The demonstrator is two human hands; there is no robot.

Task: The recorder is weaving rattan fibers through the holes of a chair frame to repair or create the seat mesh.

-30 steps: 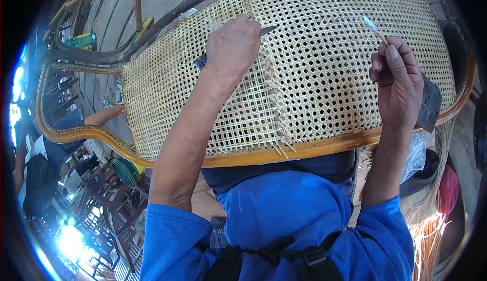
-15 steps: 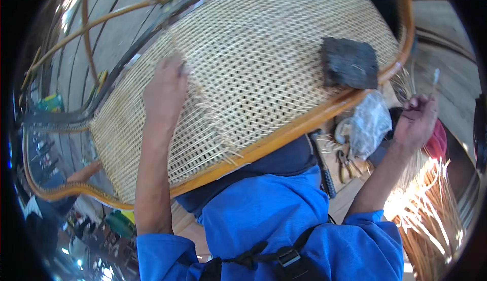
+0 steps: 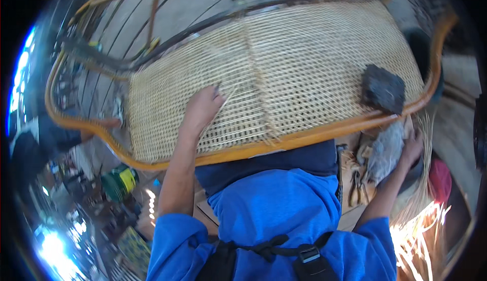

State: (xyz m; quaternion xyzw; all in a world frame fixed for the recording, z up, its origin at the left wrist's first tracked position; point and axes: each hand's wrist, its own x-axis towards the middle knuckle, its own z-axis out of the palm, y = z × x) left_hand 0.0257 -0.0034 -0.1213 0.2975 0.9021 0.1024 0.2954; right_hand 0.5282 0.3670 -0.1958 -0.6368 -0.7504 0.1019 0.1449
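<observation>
A woven cane panel (image 3: 314, 52) in a curved, orange-brown wooden frame (image 3: 304, 140) lies across in front of me. A seam of doubled strands crosses the middle of the weave. My left hand (image 3: 200, 111) rests on the panel left of that seam, its fingers curled closed. A small dark tip shows above the fingers; what it belongs to is hidden. Off the panel's right side, my right hand (image 3: 413, 149) is low beside a clear plastic bag (image 3: 384, 154) and loose cane strands (image 3: 425, 144). Its fingers are blurred and partly hidden. A dark block (image 3: 384, 89) sits on the panel's right end.
Pliers (image 3: 356, 188) lie below the plastic bag. A red cloth (image 3: 440, 180) and bright, sunlit strands (image 3: 418, 240) are at the lower right. A green tin (image 3: 119, 183) stands at the left. Another person's hand (image 3: 109, 122) is near the frame's left end.
The view has turned, so the panel lies more level. My left hand has moved toward the near edge relative to the weave. My right hand has dropped down beside the plastic bag.
</observation>
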